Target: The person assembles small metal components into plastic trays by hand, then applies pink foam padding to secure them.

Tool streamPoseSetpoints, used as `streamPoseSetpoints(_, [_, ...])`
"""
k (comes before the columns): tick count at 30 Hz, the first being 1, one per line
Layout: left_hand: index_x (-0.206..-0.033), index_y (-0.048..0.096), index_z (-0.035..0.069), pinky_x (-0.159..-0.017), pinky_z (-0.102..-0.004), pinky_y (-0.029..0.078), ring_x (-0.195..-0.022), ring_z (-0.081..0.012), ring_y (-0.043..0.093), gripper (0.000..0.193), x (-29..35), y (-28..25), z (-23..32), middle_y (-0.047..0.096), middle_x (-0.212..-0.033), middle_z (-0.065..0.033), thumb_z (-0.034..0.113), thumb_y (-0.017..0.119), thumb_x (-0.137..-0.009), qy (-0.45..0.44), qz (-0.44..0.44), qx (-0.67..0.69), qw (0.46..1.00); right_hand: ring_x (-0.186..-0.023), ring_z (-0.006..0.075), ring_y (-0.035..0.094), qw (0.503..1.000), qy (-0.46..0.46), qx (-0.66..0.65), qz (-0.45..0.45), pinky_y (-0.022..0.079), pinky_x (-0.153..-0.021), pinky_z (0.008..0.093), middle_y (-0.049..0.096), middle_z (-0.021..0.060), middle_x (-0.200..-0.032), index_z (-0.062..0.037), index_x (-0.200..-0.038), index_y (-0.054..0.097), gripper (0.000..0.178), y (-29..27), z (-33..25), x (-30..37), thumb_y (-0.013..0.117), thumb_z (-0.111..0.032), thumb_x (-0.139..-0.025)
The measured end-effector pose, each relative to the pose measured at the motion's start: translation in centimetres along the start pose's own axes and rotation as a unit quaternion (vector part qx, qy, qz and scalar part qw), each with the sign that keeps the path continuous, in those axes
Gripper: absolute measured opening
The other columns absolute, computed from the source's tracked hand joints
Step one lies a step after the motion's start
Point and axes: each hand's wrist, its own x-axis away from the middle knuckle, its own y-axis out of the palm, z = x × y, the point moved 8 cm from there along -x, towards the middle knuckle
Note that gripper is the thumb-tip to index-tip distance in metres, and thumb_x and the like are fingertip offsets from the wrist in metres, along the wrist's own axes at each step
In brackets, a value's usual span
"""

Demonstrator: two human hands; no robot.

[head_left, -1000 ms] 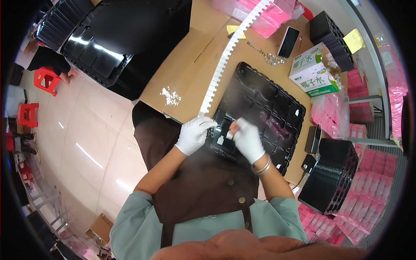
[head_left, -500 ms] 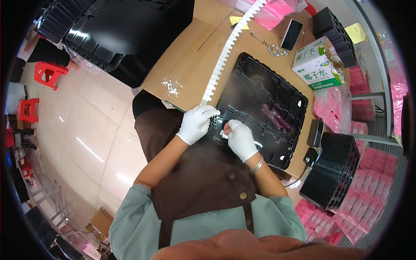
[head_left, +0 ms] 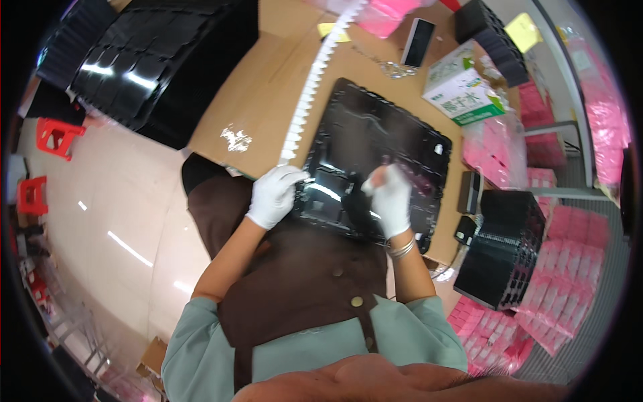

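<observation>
A black plastic tray point(head_left: 328, 127) with molded compartments lies on the cardboard-covered table in front of me. My left hand point(head_left: 274, 195), in a white glove, has its fingers curled together at the tray's left rim; what they pinch, if anything, is hidden. Just above that hand ends a long white strip with a toothed edge point(head_left: 311, 84), running along the tray's left side toward the far edge. Over the tray's near middle is my right hand point(head_left: 392, 201), gloved with a bare fingertip showing, and smeared by motion. A pink-tinted patch shows in the tray beside it.
Stacked black trays stand at the far left point(head_left: 167, 60) and at the right point(head_left: 499, 248). Beyond my tray are a phone point(head_left: 418, 42), a clear crumpled chain-like item point(head_left: 397, 69) and a white-green carton point(head_left: 462, 87). Pink packs point(head_left: 566, 281) fill the right side.
My right hand has moved away from my left, rightward and farther over the tray. My left hand stays at the tray's left rim. The whole view has shifted, so the table appears farther left.
</observation>
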Motion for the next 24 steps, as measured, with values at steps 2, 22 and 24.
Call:
streamPoseSetpoints(2, [-0.096, 0.067, 0.013, -0.071, -0.0375, 0.052, -0.082, -0.0277, 0.063, 0.036, -0.1, -0.2, 0.3, 0.066, -0.091, -0.0055, -0.009, 0.055, -0.071, -0.005, 0.001, -0.007, 1.000, -0.058, 0.0151, 0.054, 0.978, -0.036, 0.139, 0.154, 0.048, -0.058, 0.0295, 0.053, 0.0064, -0.063, -0.0027, -0.074, 0.049, 0.013, -8.4, 1.4, -3.6, 0.051, 0.004, -0.084])
streamPoseSetpoints(22, [-0.095, 0.065, 0.011, -0.069, -0.0377, 0.051, -0.080, -0.0304, 0.063, 0.036, -0.5, 0.8, 0.6, 0.065, -0.089, -0.0083, -0.013, 0.055, -0.071, 0.013, 0.000, -0.040, 0.999, -0.067, 0.0248, 0.065, 0.913, 0.000, 0.408, 0.021, 0.052, -0.064, 0.0328, 0.064, 0.0147, -0.070, -0.0006, -0.081, 0.066, 0.013, -20.1, 9.9, -12.5, 0.054, 0.004, -0.078])
streamPoseSetpoints(24, [-0.095, 0.065, 0.011, -0.070, -0.0375, 0.051, -0.080, -0.0305, 0.063, 0.036, -0.6, 0.7, 0.7, 0.065, -0.089, -0.0087, -0.013, 0.055, -0.071, 0.019, -0.001, -0.037, 0.999, -0.069, 0.0249, 0.065, 0.920, -0.009, 0.386, 0.060, 0.052, -0.065, 0.0333, 0.065, 0.0152, -0.072, -0.0007, -0.083, 0.065, 0.013, -20.1, 9.9, -12.2, 0.054, 0.004, -0.078])
